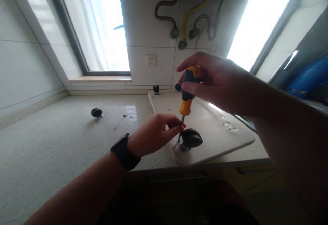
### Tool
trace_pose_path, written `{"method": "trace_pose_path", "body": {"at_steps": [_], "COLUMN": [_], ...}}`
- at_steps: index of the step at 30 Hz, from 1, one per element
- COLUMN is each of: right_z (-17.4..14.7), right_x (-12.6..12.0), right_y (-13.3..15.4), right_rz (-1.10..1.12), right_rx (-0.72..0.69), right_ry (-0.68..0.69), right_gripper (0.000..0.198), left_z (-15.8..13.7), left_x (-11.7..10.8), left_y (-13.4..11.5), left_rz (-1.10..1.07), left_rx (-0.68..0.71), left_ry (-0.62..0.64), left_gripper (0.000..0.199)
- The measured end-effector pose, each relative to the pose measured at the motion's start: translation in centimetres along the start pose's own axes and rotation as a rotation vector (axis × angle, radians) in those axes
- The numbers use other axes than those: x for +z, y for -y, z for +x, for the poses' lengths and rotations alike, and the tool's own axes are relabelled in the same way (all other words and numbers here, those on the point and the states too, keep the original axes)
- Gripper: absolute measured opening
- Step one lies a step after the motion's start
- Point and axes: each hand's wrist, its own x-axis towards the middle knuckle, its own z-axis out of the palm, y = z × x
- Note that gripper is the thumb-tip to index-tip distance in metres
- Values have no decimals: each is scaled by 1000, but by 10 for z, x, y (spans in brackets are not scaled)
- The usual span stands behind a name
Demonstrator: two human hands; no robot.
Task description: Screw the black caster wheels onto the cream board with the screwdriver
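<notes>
My right hand (205, 78) is wrapped round the handle of a yellow and black screwdriver (186, 93), which points downward. Its shaft passes through the fingertips of my left hand (160, 131), pinched low on it. The tip meets a corner of the metal plate under a black caster wheel (192, 138). That caster sits at the near corner of a white board (205, 115) with rounded corners. Two more casters, one of them a small black caster (156, 89), stand at the board's far edge. A bare mounting spot (230, 126) shows on its right side.
A loose caster (96, 112) lies on the speckled countertop (64, 139) at left, with several small dark bits (124, 116) nearby. Behind are a wall socket (151, 60), pipes (188, 16) and windows. A blue bag (311, 78) is at right. The counter's front edge runs below the board.
</notes>
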Motion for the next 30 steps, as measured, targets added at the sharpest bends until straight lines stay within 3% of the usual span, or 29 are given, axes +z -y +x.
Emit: {"method": "trace_pose_path", "body": {"at_steps": [5,8,10,14,18,21,25,28,30], "right_z": [-1,-2,-2,-4,-4,-3,-2,-4,-5], "right_x": [3,8,9,3,-2,1,10,12,9], "right_y": [10,9,6,3,10,17,27,30,27], "right_rz": [-284,-356,-267,-13,-140,-332,-544,-550,-432], "right_rx": [19,31,27,-36,43,115,158,150,99], "right_ry": [-135,-168,-110,39,0,-121,-198,-192,-172], "right_gripper": [38,37,32,62,46,50,53,54,41], "left_z": [-1,0,1,2,1,1,0,0,1], "left_x": [6,10,12,12,10,11,15,18,19], "left_y": [-1,1,3,2,-2,-3,-2,-3,-3], "left_rz": [-66,-103,-124,-85,-104,-116,-127,-138,-151], "left_rx": [-3,7,4,9,54,55,-2,-58,-70], "left_ry": [-167,-214,-235,-252,-198,-174,-246,-258,-261], "left_gripper": [32,27,22,16,16,20,32,26,23]}}
